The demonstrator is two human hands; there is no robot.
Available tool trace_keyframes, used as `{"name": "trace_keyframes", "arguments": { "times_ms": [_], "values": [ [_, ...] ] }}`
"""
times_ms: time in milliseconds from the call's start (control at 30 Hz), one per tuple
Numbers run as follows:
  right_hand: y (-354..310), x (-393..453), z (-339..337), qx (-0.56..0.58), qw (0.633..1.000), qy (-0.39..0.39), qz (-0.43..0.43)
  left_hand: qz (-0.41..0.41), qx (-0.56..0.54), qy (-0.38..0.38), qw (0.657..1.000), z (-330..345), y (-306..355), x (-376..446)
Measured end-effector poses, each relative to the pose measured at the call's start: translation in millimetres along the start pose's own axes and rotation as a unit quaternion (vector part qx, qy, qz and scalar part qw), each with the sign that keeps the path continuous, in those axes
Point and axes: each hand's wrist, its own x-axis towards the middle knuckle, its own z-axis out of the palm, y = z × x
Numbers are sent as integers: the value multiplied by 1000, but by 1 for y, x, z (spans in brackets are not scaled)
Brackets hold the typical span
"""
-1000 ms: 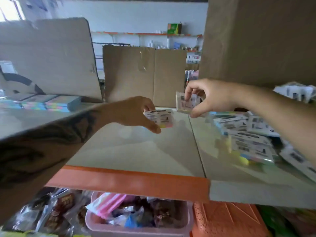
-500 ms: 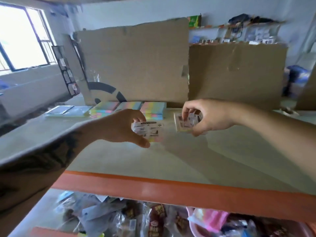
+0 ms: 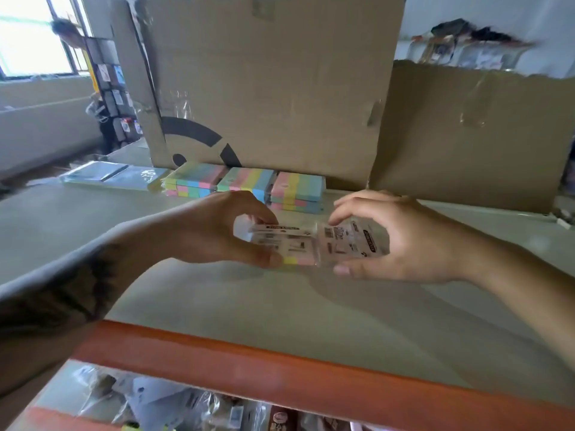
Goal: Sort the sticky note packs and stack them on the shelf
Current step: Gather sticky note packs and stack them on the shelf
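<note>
The left hand (image 3: 205, 231) has its grip pinching a labelled sticky note pack (image 3: 284, 244); the right hand (image 3: 401, 241) has its grip curled round a second pack (image 3: 351, 241). The two packs touch, held above the shelf (image 3: 280, 306). Pastel stacked packs (image 3: 245, 186) sit behind, against a cardboard sheet (image 3: 273, 82).

A single view is given, taken from a head-worn wide-angle camera aimed forward and down across the shelf (image 3: 280, 306). The shelf's orange front edge (image 3: 311, 368) is seen close at 6 o'clock, the cardboard sheets (image 3: 280, 88) are faced at 12 o'clock, and a window (image 3: 34, 42) is caught at 10 o'clock. Straight lines are bowed near the borders.
</note>
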Motion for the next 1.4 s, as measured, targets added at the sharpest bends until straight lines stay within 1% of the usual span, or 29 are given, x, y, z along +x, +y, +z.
{"name": "trace_keyframes", "arguments": {
  "times_ms": [100,200,267,300,333,367,433,500,567,633,700,733,833,900,967,1033,1100,1133,1200,1267,1333,1400],
  "values": [
    [-12,-2,5,19,997,45,-64,30,-60,4,998,2,10,-2],
    [-21,2,13,59,985,116,-109,7,-174,-6,985,3,16,-1],
    [-27,4,16,87,975,160,-124,9,-193,0,981,6,19,2],
    [-28,3,18,104,972,171,-124,15,-196,-13,980,6,21,2],
    [-29,3,18,121,969,178,-120,26,-202,-30,979,7,22,2],
    [-28,2,19,139,967,183,-111,24,-227,-31,973,8,21,1],
    [-25,1,20,194,959,187,-89,15,-279,-24,960,6,19,0],
    [-24,1,20,268,940,199,-70,40,-280,-11,959,6,19,-2],
    [-24,2,20,337,913,219,-66,60,-303,27,951,6,15,-1],
    [-24,3,18,387,894,218,-63,63,-330,66,939,6,12,0],
    [-24,2,18,412,888,196,-53,75,-343,94,932,4,13,-1],
    [-25,1,17,411,892,180,-52,79,-349,99,928,3,13,-1],
    [-32,-3,17,369,919,127,-55,91,-375,100,917,4,15,-3],
    [-35,-3,19,321,938,118,-54,95,-377,93,917,6,19,-3],
    [-35,0,21,279,952,118,-34,98,-379,100,915,7,22,-3],
    [-31,2,21,275,951,141,-10,94,-382,112,912,7,25,-3],
    [-26,1,20,237,952,193,-17,94,-388,122,909,7,25,-2],
    [-25,1,20,185,958,217,-36,93,-386,125,909,6,25,-2],
    [-25,0,19,49,962,247,-105,88,-376,118,915,7,26,-2],
    [-25,3,19,-60,955,241,-162,92,-361,101,923,9,28,-2],
    [-27,7,18,-99,951,227,-187,91,-339,98,931,11,31,-1],
    [-28,8,21,-109,947,216,-210,73,-311,106,942,11,31,0]
  ]
}}
